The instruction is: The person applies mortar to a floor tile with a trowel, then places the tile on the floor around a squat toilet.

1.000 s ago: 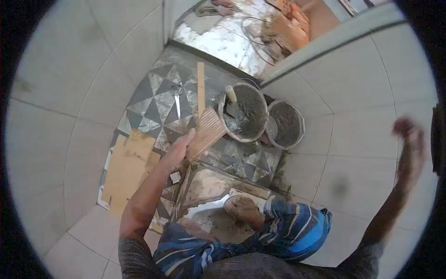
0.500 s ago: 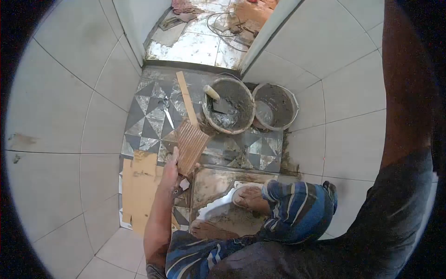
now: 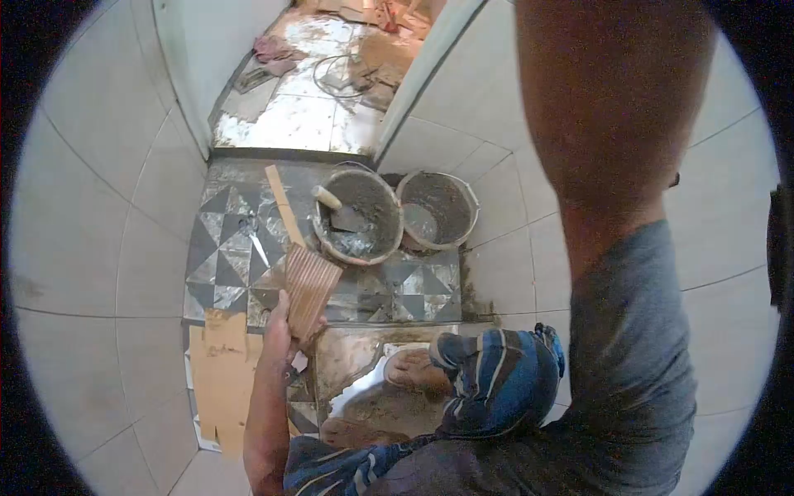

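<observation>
My left hand grips a brown ridged tile piece by its lower left edge, above the patterned floor. My right arm rises across the upper right, and its hand is out of view. Beyond the tile piece stands a bucket of wet grey mortar, with a trowel resting in it, handle toward the left. A second bucket stands just to its right, with grey residue inside. A thin light strip lies on the floor, its near end by the tile piece.
Scissors lie left of the strip. Flat cardboard lies at the lower left. My bare foot and striped-clothed knee are at lower centre. Tiled walls flank both sides. Past the doorway are a pink cloth and a coiled cable.
The view has shifted, so the floor and buckets appear lower and further left. My right arm has swung inward at the upper right. My left hand still holds the tile piece.
</observation>
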Demonstrator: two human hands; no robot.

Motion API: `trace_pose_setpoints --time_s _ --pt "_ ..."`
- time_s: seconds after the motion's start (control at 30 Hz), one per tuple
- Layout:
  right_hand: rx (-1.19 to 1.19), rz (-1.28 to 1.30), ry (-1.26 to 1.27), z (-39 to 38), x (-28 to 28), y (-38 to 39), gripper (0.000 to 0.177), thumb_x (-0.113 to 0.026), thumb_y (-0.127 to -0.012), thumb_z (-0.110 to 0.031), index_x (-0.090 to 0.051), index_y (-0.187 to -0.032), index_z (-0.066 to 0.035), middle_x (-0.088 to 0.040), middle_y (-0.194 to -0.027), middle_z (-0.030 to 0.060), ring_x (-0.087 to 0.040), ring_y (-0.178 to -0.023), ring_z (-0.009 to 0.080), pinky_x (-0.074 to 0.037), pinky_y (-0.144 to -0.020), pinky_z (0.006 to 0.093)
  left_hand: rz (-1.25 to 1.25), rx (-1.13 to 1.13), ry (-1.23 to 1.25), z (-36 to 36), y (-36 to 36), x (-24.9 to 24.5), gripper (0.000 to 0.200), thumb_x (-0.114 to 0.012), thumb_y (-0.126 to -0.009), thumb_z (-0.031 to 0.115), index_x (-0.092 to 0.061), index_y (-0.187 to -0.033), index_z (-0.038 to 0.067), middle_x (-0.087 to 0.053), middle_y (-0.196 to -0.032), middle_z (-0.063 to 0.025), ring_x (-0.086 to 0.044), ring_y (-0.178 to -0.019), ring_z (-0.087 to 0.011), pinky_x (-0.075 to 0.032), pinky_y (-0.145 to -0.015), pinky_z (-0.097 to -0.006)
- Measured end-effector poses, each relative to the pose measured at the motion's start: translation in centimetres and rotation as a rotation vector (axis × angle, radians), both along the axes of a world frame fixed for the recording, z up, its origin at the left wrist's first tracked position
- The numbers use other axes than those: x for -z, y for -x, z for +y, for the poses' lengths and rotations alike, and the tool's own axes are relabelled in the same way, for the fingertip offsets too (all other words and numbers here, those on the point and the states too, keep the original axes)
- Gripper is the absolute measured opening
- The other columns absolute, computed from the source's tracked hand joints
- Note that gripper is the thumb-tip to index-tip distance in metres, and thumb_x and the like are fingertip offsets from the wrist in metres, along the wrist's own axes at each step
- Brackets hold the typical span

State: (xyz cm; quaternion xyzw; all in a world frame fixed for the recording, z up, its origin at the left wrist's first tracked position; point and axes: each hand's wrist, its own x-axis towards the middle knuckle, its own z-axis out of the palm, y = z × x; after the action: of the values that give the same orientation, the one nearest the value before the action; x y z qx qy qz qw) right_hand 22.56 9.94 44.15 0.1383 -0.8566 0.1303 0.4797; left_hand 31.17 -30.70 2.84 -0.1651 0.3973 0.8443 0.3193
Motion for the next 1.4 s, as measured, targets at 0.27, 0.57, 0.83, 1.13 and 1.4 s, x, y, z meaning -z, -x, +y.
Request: trace_pose_setpoints --time_s 0.27,0.57,0.83,1.13,1.4 --pt "-0.018 -0.003 -0.018 0.5 -0.4 0.3 0.038 -0.057 -0.104 -0.036 -0.064 -0.127 -0.006 -0.067 -0.122 0.0116 -0.063 -0.115 0.0259 -0.047 -0.105 0.0435 -0.049 -0.020 -0.045 0.3 -0.2 0.1 0.069 -0.039 -0.110 0.060 -0.056 -0.138 0.000 -0.072 -0.112 -0.0163 -0.075 -0.084 -0.0252 -0.062 -0.068 -0.0364" --pt "-0.002 0.036 -0.041 2.7 -2.4 0.7 0.038 -0.058 -0.103 -0.035 -0.063 -0.127 -0.007 -0.067 -0.121 0.0115 -0.063 -0.116 0.0269 -0.047 -0.104 0.0443 0.019 0.041 -0.076 0.2 0.6 0.9 0.067 -0.041 -0.110 0.059 -0.060 -0.136 0.001 -0.074 -0.111 -0.0127 -0.075 -0.089 -0.0215 -0.060 -0.073 -0.0335" --pt "0.031 0.073 -0.013 3.7 -1.4 0.2 0.037 -0.059 -0.101 -0.035 -0.063 -0.127 -0.008 -0.067 -0.120 0.0115 -0.063 -0.116 0.0278 -0.047 -0.104 0.0451 0.090 0.034 -0.006 0.6 0.1 0.5 0.065 -0.043 -0.110 0.058 -0.058 -0.139 0.002 -0.073 -0.114 -0.0125 -0.075 -0.089 -0.0226 -0.060 -0.075 -0.0347" --pt "0.040 0.083 -0.017 4.5 -1.0 -0.8 0.037 -0.060 -0.099 -0.034 -0.063 -0.127 -0.009 -0.067 -0.119 0.0115 -0.063 -0.116 0.0288 -0.047 -0.103 0.0460 -0.043 0.036 0.019 1.2 -0.5 0.5 0.066 -0.040 -0.111 0.058 -0.056 -0.142 0.002 -0.072 -0.119 -0.0144 -0.075 -0.089 -0.0253 -0.061 -0.074 -0.0361" --pt "0.066 0.076 -0.015 4.8 -0.3 -1.9 0.037 -0.060 -0.098 -0.034 -0.063 -0.127 -0.010 -0.066 -0.119 0.0115 -0.063 -0.116 0.0297 -0.047 -0.103 0.0468 -0.070 0.094 0.152 1.3 -0.6 -0.4 0.067 -0.042 -0.110 0.060 -0.056 -0.141 0.003 -0.072 -0.118 -0.0138 -0.075 -0.088 -0.0247 -0.060 -0.073 -0.0359"
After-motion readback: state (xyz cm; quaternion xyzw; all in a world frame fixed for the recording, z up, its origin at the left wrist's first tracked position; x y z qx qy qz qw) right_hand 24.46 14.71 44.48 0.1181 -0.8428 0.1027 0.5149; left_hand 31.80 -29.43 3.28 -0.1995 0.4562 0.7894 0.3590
